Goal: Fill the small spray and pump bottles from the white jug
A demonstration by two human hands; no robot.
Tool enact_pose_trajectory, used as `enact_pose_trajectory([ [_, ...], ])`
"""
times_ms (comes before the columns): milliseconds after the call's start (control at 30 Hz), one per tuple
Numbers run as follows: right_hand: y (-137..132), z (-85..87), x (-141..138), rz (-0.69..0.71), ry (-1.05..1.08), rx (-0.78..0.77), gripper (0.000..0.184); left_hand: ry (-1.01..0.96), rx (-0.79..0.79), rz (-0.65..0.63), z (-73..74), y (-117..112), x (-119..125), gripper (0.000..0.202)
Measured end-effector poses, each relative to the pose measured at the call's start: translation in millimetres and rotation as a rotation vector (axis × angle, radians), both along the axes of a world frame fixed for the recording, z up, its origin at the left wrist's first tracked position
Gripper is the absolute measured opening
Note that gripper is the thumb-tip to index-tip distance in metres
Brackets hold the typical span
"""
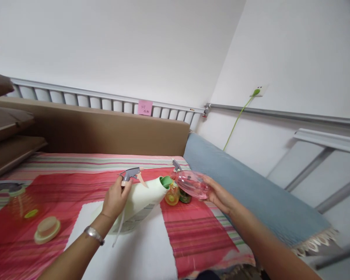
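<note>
Forearms (72, 251) loom closest, with the right hand (218, 193) gripping the bottle (192, 184) by its base, left hand (116, 199) pinching the sprayer (131, 172), jug (144, 195) between them, so imo keep neck (175, 176) and mouth (166, 181) lined up against drips.

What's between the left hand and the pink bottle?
The head view shows the upper part of the white container, with its green mouth, and the peach trigger of the gray spray head in the left hand.
</note>
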State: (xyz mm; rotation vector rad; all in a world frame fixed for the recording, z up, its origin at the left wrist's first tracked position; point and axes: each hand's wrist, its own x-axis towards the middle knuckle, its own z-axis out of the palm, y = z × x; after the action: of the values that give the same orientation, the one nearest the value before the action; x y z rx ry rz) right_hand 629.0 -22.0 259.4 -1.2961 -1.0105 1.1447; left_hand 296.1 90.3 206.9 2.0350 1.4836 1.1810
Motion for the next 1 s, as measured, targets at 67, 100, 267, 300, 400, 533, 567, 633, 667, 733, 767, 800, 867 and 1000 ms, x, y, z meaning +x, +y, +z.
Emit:
enact_pose_trajectory([
  [67,0,1.4,0,-0.001,0.022,0.000,0.043,0.005,0.000,-0.004,0.2,-1,0,0.032],
  [100,0,1.8,1,0.005,0.034,0.003,0.042,0.008,-0.005,-0.007,0.4,-1,0,0.032],
  [267,1,3.0,5,-0.011,-0.012,-0.004,0.037,0.001,-0.029,-0.020,0.9,-2,0,0.031],
  [300,0,3.8,6,-0.016,-0.014,-0.009,0.037,-0.001,-0.027,-0.020,0.7,-2,0,0.031],
  [400,-1,8.0,6,-0.029,-0.033,-0.006,0.035,-0.003,-0.022,-0.018,-0.4,-2,0,0.031],
  [533,-3,16.2,2,-0.041,-0.089,-0.027,0.037,-0.007,-0.016,-0.025,-2.0,-1,0,0.031],
  [567,-3,18.1,1,-0.045,-0.092,-0.036,0.037,-0.008,-0.016,-0.025,-2.2,-1,0,0.031],
  [633,-3,21.4,0,-0.054,-0.092,-0.051,0.038,-0.006,-0.018,-0.025,-2.3,-1,0,0.031],
  [667,-3,22.7,0,-0.057,-0.093,-0.054,0.038,-0.005,-0.018,-0.025,-2.1,-1,0,0.031],
  [733,-3,24.7,-1,-0.062,-0.099,-0.058,0.039,-0.006,-0.019,-0.029,-1.3,-2,-1,0.031],
  [767,-3,25.4,-1,-0.065,-0.106,-0.058,0.039,-0.006,-0.021,-0.030,-0.9,-2,-1,0.030],
  [800,-2,26.0,-1,-0.071,-0.113,-0.060,0.039,-0.006,-0.023,-0.030,-0.5,-2,-1,0.030],
  [867,-2,26.8,0,-0.085,-0.130,-0.066,0.039,-0.006,-0.022,-0.025,0.1,-2,0,0.031],
  [1000,0,28.6,0,-0.083,-0.151,-0.070,0.042,-0.002,-0.013,-0.019,-0.4,-1,0,0.031],
])
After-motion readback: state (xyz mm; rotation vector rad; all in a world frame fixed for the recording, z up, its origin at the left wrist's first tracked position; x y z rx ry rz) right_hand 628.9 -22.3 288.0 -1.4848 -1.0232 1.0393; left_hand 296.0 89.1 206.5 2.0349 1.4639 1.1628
